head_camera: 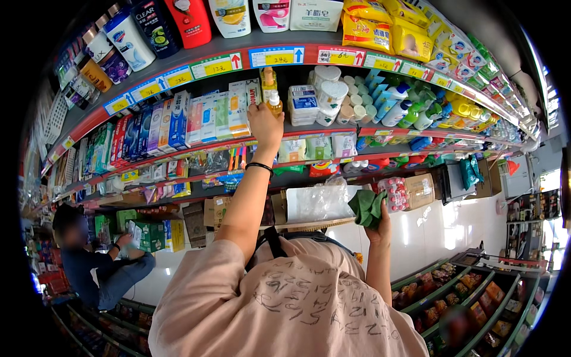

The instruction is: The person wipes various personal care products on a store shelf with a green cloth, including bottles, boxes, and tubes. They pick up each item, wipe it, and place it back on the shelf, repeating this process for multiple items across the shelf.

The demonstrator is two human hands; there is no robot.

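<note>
Up at the middle shelf, my left hand [266, 127] has its fingers around a small amber bottle [275, 103] with a white pump or spray top. A taller yellowish bottle [268, 80] stands just behind it. To the left, toothpaste-type cartons [238, 107] line up close to my fingers. On the right side are stacked small white boxes [304, 105] and white round tubs [331, 96]. Lower down, near my waist, my right hand [380, 230] grips a crumpled green cloth [368, 209].
Above runs a shelf edge with price tags [276, 56] and shampoo bottles [189, 22]. An open carton with clear plastic [319, 203] sits below. A person [84, 259] crouches at left, beside green boxes [149, 235]. Snack racks [468, 299] stand at lower right.
</note>
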